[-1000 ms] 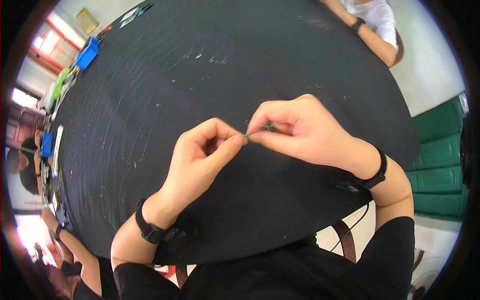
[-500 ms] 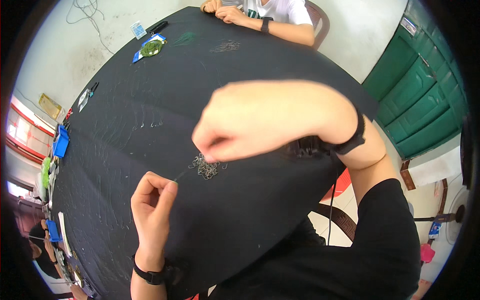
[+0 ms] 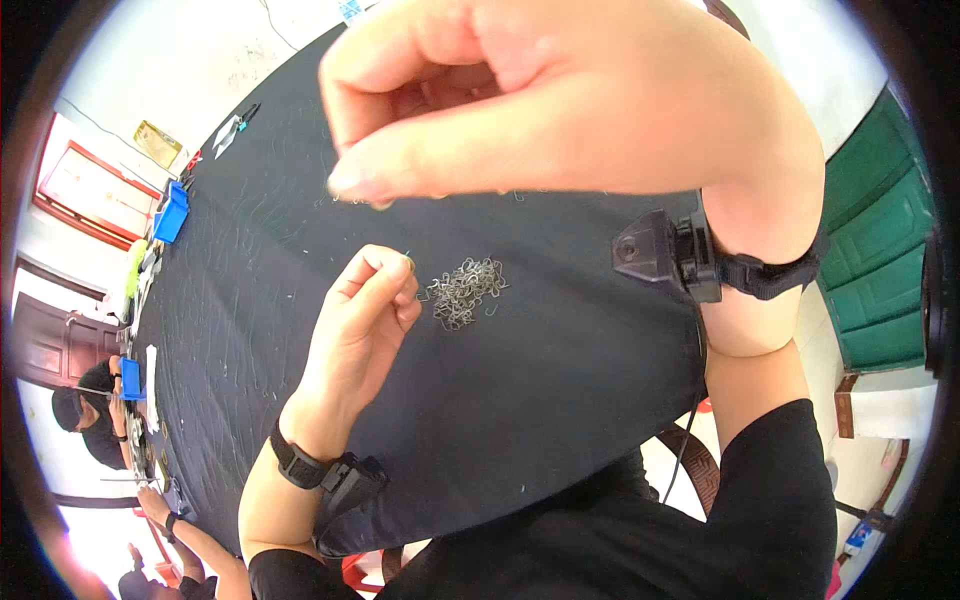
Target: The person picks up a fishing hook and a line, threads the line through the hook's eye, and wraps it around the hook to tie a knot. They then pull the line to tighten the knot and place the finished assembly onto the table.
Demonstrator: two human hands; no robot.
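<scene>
Beside the pile of small metal fish hooks [image 3: 468,292], my left hand [image 3: 350,335] is closed in a pinch. A tiny green end of thin line [image 3: 408,256] pokes out between its thumb and forefinger. My right hand [image 3: 540,110] is lifted high above the table and looks large in the view. Its fingers are curled, with thumb and forefinger brought together; whatever they hold, if anything, is too fine to see. It covers the far part of the table.
The round table wears a black cloth [image 3: 440,450]. Thin lines lie across its left side. Along the left edge are blue trays [image 3: 172,212], a white strip [image 3: 152,385] and cutters [image 3: 245,117]. Other people [image 3: 95,410] sit at the left. A green door [image 3: 870,240] stands at the right.
My right hand has risen from over the hook pile toward the camera and now hides the far table. My left hand keeps its pinch, now closer beside the pile. The whole view has shifted.
</scene>
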